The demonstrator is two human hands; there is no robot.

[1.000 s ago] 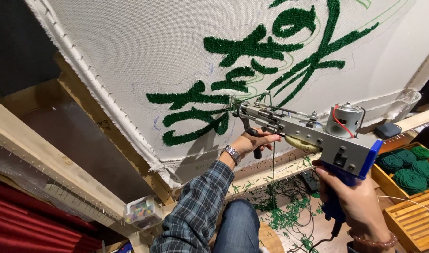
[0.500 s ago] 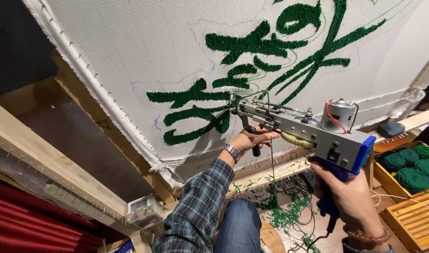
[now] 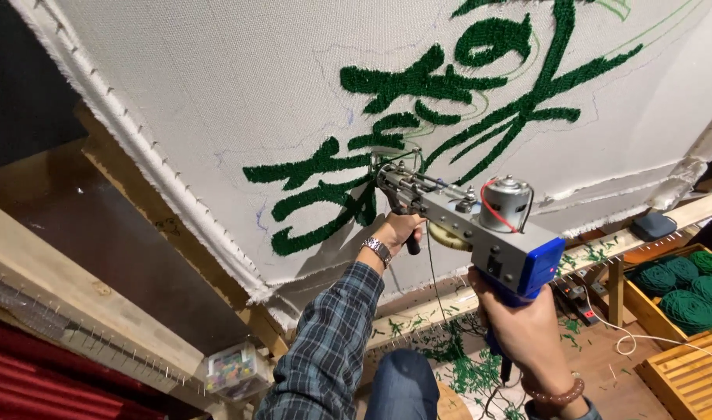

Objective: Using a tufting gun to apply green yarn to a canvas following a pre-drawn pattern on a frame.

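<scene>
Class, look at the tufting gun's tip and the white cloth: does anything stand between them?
Nothing visible does. The tufting gun, held by the left hand and right hand, has its tip right at the white cloth, beside the green tufted strokes.

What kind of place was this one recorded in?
Most likely a rug-tufting workshop. A white cloth with green tufted shapes is stretched on a wooden frame, both hands hold a tufting gun against it, and balls of green yarn fill a wooden crate.
</scene>
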